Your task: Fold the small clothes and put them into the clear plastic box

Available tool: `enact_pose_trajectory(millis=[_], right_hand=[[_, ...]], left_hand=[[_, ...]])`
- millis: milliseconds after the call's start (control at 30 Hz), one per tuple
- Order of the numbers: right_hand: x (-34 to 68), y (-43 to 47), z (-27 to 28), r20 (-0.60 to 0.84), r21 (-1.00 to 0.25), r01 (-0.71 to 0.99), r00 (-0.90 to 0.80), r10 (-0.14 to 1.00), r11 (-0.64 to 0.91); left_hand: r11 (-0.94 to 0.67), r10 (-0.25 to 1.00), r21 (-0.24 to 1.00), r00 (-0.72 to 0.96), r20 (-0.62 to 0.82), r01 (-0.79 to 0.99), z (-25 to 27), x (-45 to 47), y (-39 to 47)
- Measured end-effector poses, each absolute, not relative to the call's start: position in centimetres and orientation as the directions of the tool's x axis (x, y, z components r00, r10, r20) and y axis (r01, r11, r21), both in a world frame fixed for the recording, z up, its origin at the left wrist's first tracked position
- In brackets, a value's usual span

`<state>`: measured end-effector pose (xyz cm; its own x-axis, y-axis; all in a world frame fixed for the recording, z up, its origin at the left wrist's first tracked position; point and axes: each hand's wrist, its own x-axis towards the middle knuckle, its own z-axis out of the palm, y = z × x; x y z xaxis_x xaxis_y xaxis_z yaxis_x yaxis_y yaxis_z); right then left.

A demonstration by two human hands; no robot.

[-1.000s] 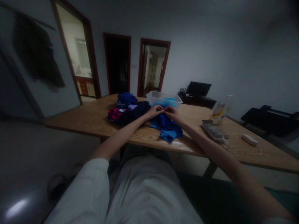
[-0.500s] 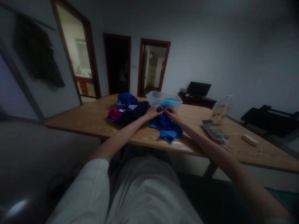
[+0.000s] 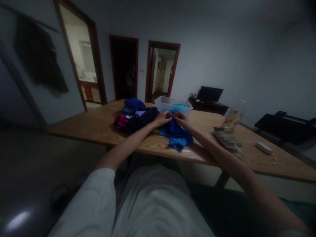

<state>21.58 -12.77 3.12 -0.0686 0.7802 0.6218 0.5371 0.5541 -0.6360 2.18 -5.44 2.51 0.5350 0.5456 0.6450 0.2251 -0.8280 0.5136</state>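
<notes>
Both hands meet over a blue garment (image 3: 178, 131) that lies crumpled near the front edge of the wooden table. My left hand (image 3: 163, 119) pinches its upper part from the left, fingertips together. From the right, my right hand (image 3: 181, 118) pinches the same cloth close beside it. The garment's lighter blue end hangs loosely toward me on the tabletop; its exact kind cannot be made out. Just behind the hands stands a clear plastic box (image 3: 161, 102) with light blue cloth (image 3: 179, 107) inside. Left of the left hand is a pile of dark clothes (image 3: 140, 122).
In that pile are a blue cloth (image 3: 134, 104) and a red-striped one (image 3: 121, 121). On the right of the table (image 3: 204, 126) stand a patterned bottle (image 3: 234, 115), a blurred-out packet (image 3: 225, 137) and a white oblong object (image 3: 263, 147). A screen (image 3: 210, 93) sits by the far wall.
Hardly anything differs. Both hands stay at the same spot on the blue garment, with only a slight shift of the fingers. The pile and box have not moved.
</notes>
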Motion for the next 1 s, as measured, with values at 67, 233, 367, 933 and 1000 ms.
enact_pose_trajectory(millis=[67, 233, 367, 933, 1000], right_hand=[[21.6, -12.8, 3.1, 0.621, -0.635, 0.537, -0.074, 0.781, 0.556], [22.1, -12.5, 2.7, 0.63, -0.619, 0.532, -0.103, 0.77, 0.578], [22.6, -11.7, 2.1, 0.669, -0.547, 0.55, -0.165, 0.724, 0.631], [22.1, -11.9, 1.9, 0.7, -0.504, 0.598, -0.139, 0.7, 0.623], [22.0, -12.1, 2.1, 0.694, -0.513, 0.605, -0.125, 0.709, 0.609]], left_hand=[[-0.816, 0.558, 0.539, 0.533, 0.636, 0.211, 2.4, 2.3, -5.3], [-0.804, 0.567, 0.56, 0.543, 0.62, 0.2, 2.3, 2.4, -5.0], [-0.798, 0.572, 0.568, 0.547, 0.612, 0.2, 2.2, 2.5, -5.0], [-0.728, 0.589, 0.683, 0.563, 0.579, 0.059, 2.0, 2.8, -4.3], [-0.713, 0.588, 0.7, 0.57, 0.574, 0.031, 1.9, 2.8, -4.1]])
